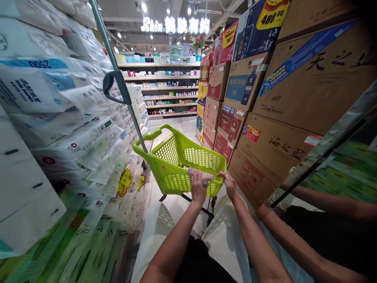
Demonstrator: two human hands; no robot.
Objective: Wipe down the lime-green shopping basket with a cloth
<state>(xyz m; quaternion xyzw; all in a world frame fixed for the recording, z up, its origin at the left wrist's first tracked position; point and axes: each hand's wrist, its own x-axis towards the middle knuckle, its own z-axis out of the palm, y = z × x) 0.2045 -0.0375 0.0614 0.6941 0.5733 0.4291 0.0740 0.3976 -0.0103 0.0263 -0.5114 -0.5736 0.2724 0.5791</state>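
A lime-green plastic shopping cart [176,184] stands before me on dark legs and wheels. My left hand [198,190] is closed around a pale pinkish cloth [206,177], pressed against the near rim of the basket. At the basket's near right corner, my right hand [230,185] has its fingers curled onto the rim. Little but a few holes and bare plastic shows inside the basket. A grey pole [136,120] with a dark loop-shaped grip [113,89] leans by the cart's handle [159,133]; its lower end is hidden behind the cart.
Plastic-wrapped tissue packs [59,98] are piled high on the left. Stacked cardboard cartons [277,125] close in the right side, beside a reflective surface [338,188] mirroring my arms. Shelves of small products [171,88] cross the far end beyond the tiled floor [184,125].
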